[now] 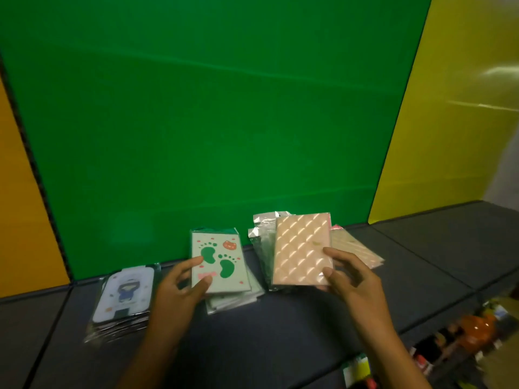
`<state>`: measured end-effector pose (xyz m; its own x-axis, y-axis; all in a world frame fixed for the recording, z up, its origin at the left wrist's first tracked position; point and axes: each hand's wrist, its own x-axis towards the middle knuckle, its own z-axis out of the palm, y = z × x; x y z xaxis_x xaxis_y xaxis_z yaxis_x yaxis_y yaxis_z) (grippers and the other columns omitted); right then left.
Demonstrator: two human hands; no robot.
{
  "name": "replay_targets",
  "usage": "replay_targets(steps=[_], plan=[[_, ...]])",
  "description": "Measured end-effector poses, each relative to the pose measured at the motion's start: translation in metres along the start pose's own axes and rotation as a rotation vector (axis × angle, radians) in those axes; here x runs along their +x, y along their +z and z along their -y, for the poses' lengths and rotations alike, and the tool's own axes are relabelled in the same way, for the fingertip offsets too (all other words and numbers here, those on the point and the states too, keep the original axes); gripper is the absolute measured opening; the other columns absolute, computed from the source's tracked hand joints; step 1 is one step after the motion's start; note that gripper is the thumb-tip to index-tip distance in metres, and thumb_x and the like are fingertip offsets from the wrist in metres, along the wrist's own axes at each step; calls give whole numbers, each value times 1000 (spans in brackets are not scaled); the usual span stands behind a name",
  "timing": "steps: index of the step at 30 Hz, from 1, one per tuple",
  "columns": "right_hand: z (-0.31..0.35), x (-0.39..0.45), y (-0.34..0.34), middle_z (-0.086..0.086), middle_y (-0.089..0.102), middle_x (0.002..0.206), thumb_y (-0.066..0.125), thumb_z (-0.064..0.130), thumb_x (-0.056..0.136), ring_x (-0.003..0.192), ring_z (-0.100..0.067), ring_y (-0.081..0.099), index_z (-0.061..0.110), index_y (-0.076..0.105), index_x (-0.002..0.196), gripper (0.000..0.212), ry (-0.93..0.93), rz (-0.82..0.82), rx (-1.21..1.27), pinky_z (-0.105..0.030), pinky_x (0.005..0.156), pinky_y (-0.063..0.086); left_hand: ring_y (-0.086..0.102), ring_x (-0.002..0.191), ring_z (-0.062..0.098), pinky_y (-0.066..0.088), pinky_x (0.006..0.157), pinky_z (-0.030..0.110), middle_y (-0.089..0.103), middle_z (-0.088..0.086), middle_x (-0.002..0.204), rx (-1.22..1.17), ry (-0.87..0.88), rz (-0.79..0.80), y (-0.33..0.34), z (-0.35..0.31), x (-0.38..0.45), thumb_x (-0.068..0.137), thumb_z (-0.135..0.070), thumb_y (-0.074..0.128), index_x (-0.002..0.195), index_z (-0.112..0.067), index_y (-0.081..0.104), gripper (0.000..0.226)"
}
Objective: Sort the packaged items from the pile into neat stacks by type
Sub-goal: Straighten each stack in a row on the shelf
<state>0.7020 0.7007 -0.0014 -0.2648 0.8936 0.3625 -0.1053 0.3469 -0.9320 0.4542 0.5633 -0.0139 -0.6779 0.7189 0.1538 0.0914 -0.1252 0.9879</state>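
- Green backdrop panel [210, 122], smooth and upright, fills the far wall; an orange panel [19, 206] stands to its left and a glossy yellow panel [455, 122] to its right.
- Dark grey padded work surface [266, 332], in sections with visible seams, runs along the foot of the panels and carries all the packets.
- Left hand [179, 287], fingers partly curled: thumb on the face of the pale green flat packet printed with dark green footprints [217, 262], index finger touching its left edge. The packet is tilted up toward the camera, above a few more clear-wrapped pale green packets [236, 296] lying flat on the surface.
- Right hand [348, 279], fingers curled, grips the peach-pink quilted packet with a shiny diamond pattern [302, 251] at its lower right corner, thumb on the front. The packet is upright, in front of a loose pile of clear-wrapped packets [261, 242].
- Similar peach quilted packets [356, 251] lie flat just behind the right hand, near the yellow panel's base.
- Stack of white, round-cornered packets showing a cartoon figure in a dark cap [123, 299], in clear wrap, sits at the left of the surface, just beside the left wrist.
- Blurred coloured goods, among them an orange rounded object [474, 329], lie below the surface edge at lower right; their kind cannot be told.
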Motion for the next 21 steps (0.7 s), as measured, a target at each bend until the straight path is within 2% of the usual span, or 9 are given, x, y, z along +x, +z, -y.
replay_targets(steps=[2, 5, 6, 9, 11, 15, 18, 21], plan=[[-4, 15, -3, 4, 68, 116, 66, 2, 86, 105, -15, 66, 26, 70, 109, 33, -16, 54, -16, -37, 87, 57, 64, 85, 11, 55, 53, 17, 60, -9, 97, 37, 1, -30, 12, -2, 2, 85, -5, 62, 109, -24, 58, 31], [-7, 34, -7, 14, 63, 118, 65, 4, 87, 101, 6, 61, 28, 69, 110, 34, -28, 164, -45, -13, 80, 53, 62, 81, 5, 53, 52, 14, 60, -10, 94, 100, -4, -114, 28, 2, 0, 86, -5, 61, 111, -22, 57, 30], [-9, 39, -9, 17, 61, 118, 65, 4, 87, 98, 9, 61, 28, 69, 110, 34, -23, 192, -39, -9, 76, 52, 62, 80, 4, 53, 53, 13, 61, -9, 94, 121, -13, -136, 33, 4, -1, 86, -5, 62, 113, -20, 57, 32], [-15, 54, -15, 18, 61, 118, 66, 5, 86, 98, 6, 62, 28, 69, 111, 34, -11, 251, -26, -16, 78, 55, 64, 84, 7, 57, 61, 18, 64, 3, 105, 175, -44, -183, 46, 10, -2, 85, -6, 65, 120, -15, 57, 37], [-18, 62, -17, 13, 62, 119, 66, 4, 86, 98, 1, 64, 25, 69, 112, 34, 1, 281, 2, -22, 81, 57, 66, 89, 12, 59, 71, 25, 65, 7, 111, 257, -51, -199, 52, 16, 0, 84, -9, 67, 123, -15, 56, 41], [-17, 64, -15, 5, 64, 114, 63, -3, 86, 87, 5, 66, 15, 67, 114, 33, -5, 341, 60, -12, 68, 53, 63, 105, 19, 54, 91, 39, 65, 5, 118, 486, -72, -212, 54, 27, 2, 82, -25, 71, 127, -18, 55, 48], [-17, 66, -14, 7, 63, 110, 61, -3, 87, 83, 6, 66, 15, 67, 114, 33, 11, 374, 96, -11, 63, 53, 49, 120, 24, 43, 100, 38, 59, 6, 126, 748, -43, -194, 54, 32, 5, 85, -39, 66, 131, -21, 53, 51], [-16, 71, -10, 3, 64, 109, 60, -7, 86, 81, 5, 67, 11, 67, 113, 32, 9, 375, 135, -12, 61, 53, 34, 124, 22, 32, 103, 32, 46, 6, 130, 953, -26, -179, 53, 36, 6, 89, -44, 58, 136, -24, 49, 52]])
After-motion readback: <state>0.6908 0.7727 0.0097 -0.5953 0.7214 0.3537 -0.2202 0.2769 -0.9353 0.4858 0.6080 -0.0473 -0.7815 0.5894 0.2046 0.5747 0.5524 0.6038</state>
